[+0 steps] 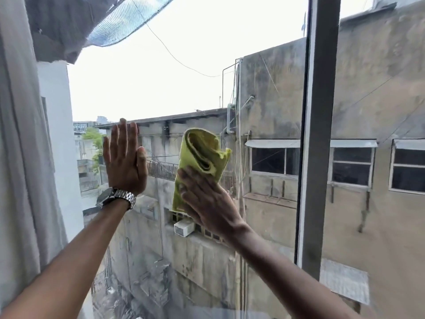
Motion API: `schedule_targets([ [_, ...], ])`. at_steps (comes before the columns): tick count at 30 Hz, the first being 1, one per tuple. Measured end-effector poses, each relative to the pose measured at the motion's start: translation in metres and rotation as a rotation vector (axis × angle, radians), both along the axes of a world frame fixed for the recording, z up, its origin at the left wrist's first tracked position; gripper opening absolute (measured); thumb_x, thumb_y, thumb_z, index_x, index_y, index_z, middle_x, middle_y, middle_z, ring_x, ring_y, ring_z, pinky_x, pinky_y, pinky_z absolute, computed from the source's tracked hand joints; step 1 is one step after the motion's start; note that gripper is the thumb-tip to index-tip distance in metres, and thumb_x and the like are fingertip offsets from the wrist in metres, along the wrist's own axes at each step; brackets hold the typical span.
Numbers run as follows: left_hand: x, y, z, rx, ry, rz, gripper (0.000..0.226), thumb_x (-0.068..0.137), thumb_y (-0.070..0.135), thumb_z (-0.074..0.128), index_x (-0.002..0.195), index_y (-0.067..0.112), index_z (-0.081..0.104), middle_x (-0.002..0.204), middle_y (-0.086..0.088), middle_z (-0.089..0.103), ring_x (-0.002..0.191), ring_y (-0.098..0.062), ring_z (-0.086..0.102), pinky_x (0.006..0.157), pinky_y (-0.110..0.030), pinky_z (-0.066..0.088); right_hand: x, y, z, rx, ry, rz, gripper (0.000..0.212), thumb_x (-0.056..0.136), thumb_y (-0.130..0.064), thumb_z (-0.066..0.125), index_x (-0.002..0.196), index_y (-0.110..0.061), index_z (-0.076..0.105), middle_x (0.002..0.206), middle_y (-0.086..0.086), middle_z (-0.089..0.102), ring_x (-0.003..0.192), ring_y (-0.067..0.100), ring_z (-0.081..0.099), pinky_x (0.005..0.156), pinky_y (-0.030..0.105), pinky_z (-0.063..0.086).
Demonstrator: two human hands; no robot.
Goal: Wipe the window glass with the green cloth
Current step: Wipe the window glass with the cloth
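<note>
Window glass [149, 88]: spans nearly the whole frame and looks out on pale sky above and stained grey concrete buildings [276, 100] across the centre and right.

White curtain [20, 157]: hangs down the full left edge of the frame.

Dark vertical frame bar [322, 134]: runs top to bottom, right of centre.

Blue-grey netting [128, 21]: sags across the upper left corner, outside the glass.

Left hand [125, 162]: reaches up from the lower left on a bare forearm and lies flat on the glass left of centre, fingers straight, together and pointing up, gripping nothing.

Right hand [207, 199]: comes in from the lower right to the frame centre, fingers spread and nearly straight over the lower half of the green cloth [202, 153], pressing it to the pane rather than curling round it; thumb hidden.

Green cloth: folded into a loose yellow-green roll, stands upright against the glass at centre, right of the left hand and apart from it, upper half above the fingertips.

Metal wristwatch [115, 196]: circles the left wrist.

White air-conditioner box [184, 227]: sits on a ledge outside, just below the cloth in the frame.
</note>
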State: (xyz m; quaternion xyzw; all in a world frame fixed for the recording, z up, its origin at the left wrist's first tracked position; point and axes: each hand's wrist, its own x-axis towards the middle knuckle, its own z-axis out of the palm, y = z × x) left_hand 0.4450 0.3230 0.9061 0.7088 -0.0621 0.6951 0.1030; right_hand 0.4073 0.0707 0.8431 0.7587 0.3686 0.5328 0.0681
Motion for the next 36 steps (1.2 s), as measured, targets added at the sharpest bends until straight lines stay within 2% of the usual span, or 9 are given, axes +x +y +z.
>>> schedule_targets([
  [3, -0.004, -0.004, 0.000, -0.009, 0.001, -0.022, 0.060, 0.103, 0.033, 0.022, 0.161, 0.017, 0.020, 0.171, -0.009, 0.019, 0.160, -0.023, 0.012, 0.128, -0.057, 0.016, -0.003, -0.061, -0.011, 0.232, 0.143, 0.070, 0.021, 0.100, -0.035, 0.066, 0.118, -0.041, 0.059, 0.125, -0.007, 0.066, 0.102, -0.018, 0.062, 0.081, 0.013, 0.057],
  [5, -0.002, -0.004, 0.000, -0.017, -0.008, -0.028, 0.061, 0.102, 0.033, 0.022, 0.161, 0.018, 0.020, 0.171, -0.009, 0.019, 0.160, -0.023, 0.013, 0.128, -0.057, 0.016, -0.008, -0.093, 0.011, 0.214, -0.065, -0.157, 0.035, 0.101, -0.048, 0.058, 0.127, -0.025, 0.063, 0.133, 0.008, 0.064, 0.120, 0.001, 0.057, 0.097, 0.030, 0.057],
  [7, 0.000, -0.003, 0.000, -0.005, -0.023, -0.018, 0.061, 0.103, 0.034, 0.021, 0.161, 0.019, 0.019, 0.171, -0.007, 0.017, 0.160, -0.022, 0.012, 0.129, -0.057, 0.016, -0.005, -0.101, 0.045, 0.295, -0.062, -0.137, 0.051, 0.101, -0.056, 0.052, 0.130, -0.016, 0.062, 0.156, 0.020, 0.045, 0.147, 0.031, 0.039, 0.124, 0.048, 0.032],
  [9, 0.004, 0.000, 0.000, 0.013, -0.035, -0.004, 0.060, 0.104, 0.035, 0.021, 0.162, 0.019, 0.018, 0.171, -0.006, 0.016, 0.160, -0.021, 0.012, 0.129, -0.056, 0.015, 0.004, -0.081, 0.080, 0.417, -0.126, -0.127, 0.052, 0.101, -0.058, 0.052, 0.130, -0.015, 0.060, 0.163, 0.022, 0.031, 0.155, 0.034, 0.025, 0.130, 0.049, 0.017],
  [14, 0.009, 0.002, -0.002, 0.000, -0.038, -0.010, 0.062, 0.104, 0.037, 0.021, 0.162, 0.016, 0.013, 0.172, -0.007, 0.015, 0.160, -0.019, 0.011, 0.130, -0.054, 0.014, 0.013, 0.017, 0.131, 0.549, -0.201, -0.057, 0.044, 0.106, -0.045, 0.051, 0.131, -0.010, 0.061, 0.161, 0.024, 0.034, 0.153, 0.039, 0.028, 0.128, 0.054, 0.021],
  [19, 0.004, 0.002, 0.000, -0.015, -0.010, -0.035, 0.061, 0.104, 0.035, 0.020, 0.161, 0.013, 0.016, 0.171, -0.010, 0.019, 0.160, -0.021, 0.012, 0.129, -0.056, 0.015, 0.009, 0.048, 0.070, 0.249, -0.159, 0.013, 0.044, 0.108, -0.041, 0.046, 0.137, -0.010, 0.056, 0.162, 0.018, 0.035, 0.153, 0.036, 0.030, 0.126, 0.053, 0.027],
  [25, -0.004, -0.005, 0.002, -0.033, 0.004, -0.020, 0.061, 0.103, 0.034, 0.023, 0.160, 0.010, 0.021, 0.169, -0.011, 0.022, 0.159, -0.024, 0.016, 0.131, -0.048, 0.012, 0.003, -0.049, -0.010, 0.191, 0.008, -0.167, 0.050, 0.094, -0.057, 0.061, 0.131, -0.024, 0.063, 0.125, 0.009, 0.069, 0.109, 0.028, 0.068, 0.088, 0.049, 0.061],
  [28, -0.002, -0.002, 0.002, -0.025, 0.005, -0.006, 0.062, 0.104, 0.036, 0.020, 0.160, 0.011, 0.020, 0.170, -0.010, 0.021, 0.160, -0.021, 0.014, 0.132, -0.043, 0.007, -0.007, -0.054, 0.007, 0.209, -0.058, -0.153, 0.043, 0.101, -0.046, 0.056, 0.129, -0.014, 0.063, 0.151, 0.023, 0.049, 0.139, 0.041, 0.048, 0.113, 0.058, 0.044],
  [36, 0.000, -0.002, 0.001, -0.019, -0.024, -0.018, 0.062, 0.105, 0.039, 0.018, 0.160, 0.012, 0.021, 0.169, -0.009, 0.022, 0.160, -0.021, 0.015, 0.132, -0.045, 0.009, -0.028, -0.019, 0.058, 0.907, -0.054, -0.004, 0.048, 0.107, -0.029, 0.053, 0.140, 0.005, 0.047, 0.142, 0.030, 0.044, 0.128, 0.041, 0.048, 0.104, 0.051, 0.049],
])
